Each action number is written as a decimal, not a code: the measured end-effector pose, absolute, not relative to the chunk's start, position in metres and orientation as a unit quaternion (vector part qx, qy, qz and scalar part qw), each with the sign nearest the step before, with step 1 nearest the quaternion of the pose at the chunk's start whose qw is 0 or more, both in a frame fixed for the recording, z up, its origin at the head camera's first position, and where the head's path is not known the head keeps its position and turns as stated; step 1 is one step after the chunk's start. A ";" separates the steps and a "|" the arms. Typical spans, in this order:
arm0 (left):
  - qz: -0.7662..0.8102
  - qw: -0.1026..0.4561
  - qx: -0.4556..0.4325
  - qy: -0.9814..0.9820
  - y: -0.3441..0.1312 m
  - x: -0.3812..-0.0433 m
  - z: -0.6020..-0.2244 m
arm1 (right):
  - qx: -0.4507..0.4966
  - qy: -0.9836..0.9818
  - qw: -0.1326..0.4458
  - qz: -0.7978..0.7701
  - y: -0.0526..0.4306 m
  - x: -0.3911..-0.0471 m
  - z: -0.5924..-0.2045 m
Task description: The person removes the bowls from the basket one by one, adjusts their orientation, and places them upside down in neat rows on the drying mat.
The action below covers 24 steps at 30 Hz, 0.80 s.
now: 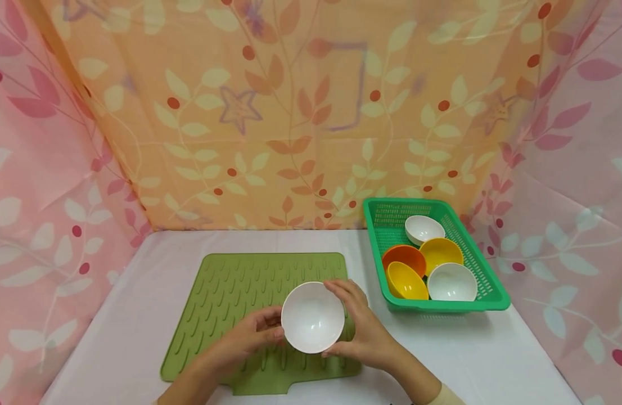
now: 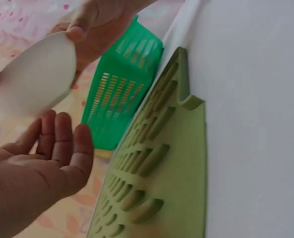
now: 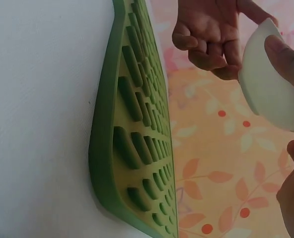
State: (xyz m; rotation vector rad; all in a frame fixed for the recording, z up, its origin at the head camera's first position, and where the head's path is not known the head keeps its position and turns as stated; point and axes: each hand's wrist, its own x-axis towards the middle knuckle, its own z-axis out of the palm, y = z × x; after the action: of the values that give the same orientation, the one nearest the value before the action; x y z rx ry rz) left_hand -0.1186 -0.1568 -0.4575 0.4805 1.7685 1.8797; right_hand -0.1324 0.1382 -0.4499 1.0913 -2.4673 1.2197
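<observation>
Holding a glossy white round bowl (image 1: 312,318) in the air above the right part of an olive-green ridged mat (image 1: 240,292), the right hand (image 1: 359,326) pinches the rim from the right, its thumb on the near edge and its fingers at the far edge. The left hand (image 1: 255,334) meets the bowl from the opposite side, thumb at the rim and fingers loosely curved by the underside; whether it also pinches cannot be told. The bowl is tilted, its hollow turned toward the head camera, and the wrist views show it raised clear of the mat. The mat lies flat on a white-covered table (image 1: 124,315), a short tab projecting from its near edge. To the right stands a green rectangular perforated plastic basket (image 1: 485,305). Inside are five more bowls: a white one (image 1: 424,229) at the back, an orange one (image 1: 398,256) and a yellow one (image 1: 445,256) in the middle, and a second yellow one (image 1: 406,281) and a second white one (image 1: 453,281) in front.
</observation>
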 end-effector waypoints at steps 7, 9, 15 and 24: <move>0.707 0.224 0.134 0.657 -0.152 -0.114 -0.455 | 0.437 -0.814 0.209 0.322 0.134 -0.133 -0.447; 0.705 0.205 0.126 0.667 -0.152 -0.114 -0.451 | 0.439 -0.818 0.228 0.293 0.135 -0.132 -0.445; 0.580 0.030 0.168 0.797 -0.154 -0.113 -0.445 | 0.336 -0.845 0.120 0.397 0.139 -0.129 -0.438; 0.369 -0.171 0.315 0.858 -0.149 -0.108 -0.446 | 0.188 -0.815 -0.138 0.531 0.140 -0.129 -0.438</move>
State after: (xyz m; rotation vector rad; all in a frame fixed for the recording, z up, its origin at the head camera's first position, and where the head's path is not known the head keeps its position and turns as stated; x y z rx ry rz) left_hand -0.1078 -0.1489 -0.4457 1.1123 3.0339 1.3042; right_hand -0.1291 0.1395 -0.4381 0.6474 -2.8133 1.8322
